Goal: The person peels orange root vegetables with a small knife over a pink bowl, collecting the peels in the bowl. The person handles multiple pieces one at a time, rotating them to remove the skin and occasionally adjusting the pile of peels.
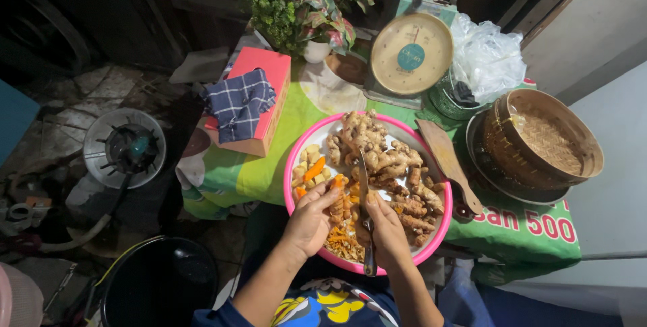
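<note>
Dial scale [412, 54], woven basket [547, 139], checked cloth [238, 104] on pink box [269, 77], potted plant [304, 9].

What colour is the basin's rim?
Pink, on the basin, clearest in the head view.

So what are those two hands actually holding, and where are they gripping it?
The right hand grips a knife by its handle. The left hand pinches a small orange root piece at its end, over the pink basin.
</note>
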